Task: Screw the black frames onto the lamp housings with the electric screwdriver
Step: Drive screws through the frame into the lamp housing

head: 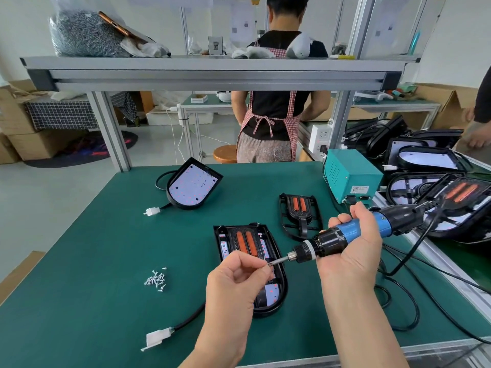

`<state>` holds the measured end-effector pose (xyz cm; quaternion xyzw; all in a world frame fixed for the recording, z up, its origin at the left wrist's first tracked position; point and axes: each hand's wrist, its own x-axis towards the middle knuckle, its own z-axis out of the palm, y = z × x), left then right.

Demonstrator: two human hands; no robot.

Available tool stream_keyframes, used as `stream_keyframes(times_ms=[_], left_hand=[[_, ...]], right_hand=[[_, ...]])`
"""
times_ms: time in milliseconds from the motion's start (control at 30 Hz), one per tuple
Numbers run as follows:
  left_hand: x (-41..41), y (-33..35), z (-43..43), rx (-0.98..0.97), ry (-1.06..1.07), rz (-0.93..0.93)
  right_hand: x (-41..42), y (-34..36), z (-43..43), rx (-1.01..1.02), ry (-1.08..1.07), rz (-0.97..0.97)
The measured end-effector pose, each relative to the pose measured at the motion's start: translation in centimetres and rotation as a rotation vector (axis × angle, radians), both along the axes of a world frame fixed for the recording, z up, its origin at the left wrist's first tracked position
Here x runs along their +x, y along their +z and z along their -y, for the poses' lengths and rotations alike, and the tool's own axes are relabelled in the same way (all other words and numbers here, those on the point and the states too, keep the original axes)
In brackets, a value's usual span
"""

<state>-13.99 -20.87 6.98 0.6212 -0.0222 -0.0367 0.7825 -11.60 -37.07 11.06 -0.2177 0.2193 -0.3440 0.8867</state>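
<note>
On the green worktop (79, 261), items are being listed by size, each with its hazard.

1. Lamp housing (277, 301): lying flat at centre, a black frame (245, 241) sitting on it. Nothing is pinning it down, so driver pressure could be sliding it or nudging the frame off its holes.
2. Electric screwdriver (353, 232): hanging nearly level above the housing, the right hand (348, 253) closing its grip round the barrel. Its cord (414, 251) is trailing rightward and could be snagging.
3. Left hand (233, 282): its grip appears to be pinching a screw (269, 264) at the bit tip. With fingertips this close, an accidental start could be nipping them, and a crooked seating could be dropping the screw into the housing.
4. Loose screws (156, 278): lying heaped to the left, well apart from the housing. A passing forearm could be scattering them.
</note>
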Motion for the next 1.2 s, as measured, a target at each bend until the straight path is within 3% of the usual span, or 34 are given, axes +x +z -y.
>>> stream_keyframes(times_ms=[267, 367, 500, 633, 733, 833, 933, 1200], left_hand=[[0.1, -1.4, 0.3, 0.360, 0.163, 0.432], [0.0, -1.5, 0.3, 0.408, 0.177, 0.476], [0.2, -1.1, 0.0, 0.394, 0.119, 0.416], [1.8, -0.6, -1.9, 0.632, 0.207, 0.388], [4.7, -0.6, -3.2, 0.789, 0.232, 0.116], [6.8, -0.5, -3.0, 0.894, 0.068, -0.094], [7.6, -1.0, -2.3, 0.933, -0.004, -0.132], [8.0, -1.6, -2.1, 0.876, 0.010, -0.119]], right_hand=[[0.4, -0.4, -0.1, 0.098, 0.033, -0.055], [0.4, -0.8, 0.0, 0.092, 0.036, -0.067], [0.7, -0.6, 0.0, 0.036, 0.037, -0.056], [1.4, 0.0, 0.7, -0.101, -0.033, -0.013], [2.1, 0.4, 0.8, -0.318, -0.106, 0.015], [2.7, 0.4, 0.1, -0.513, -0.087, 0.037], [3.2, 0.0, -0.5, -0.633, -0.025, 0.032], [3.4, -0.8, -0.9, -0.686, 0.051, 0.027]])
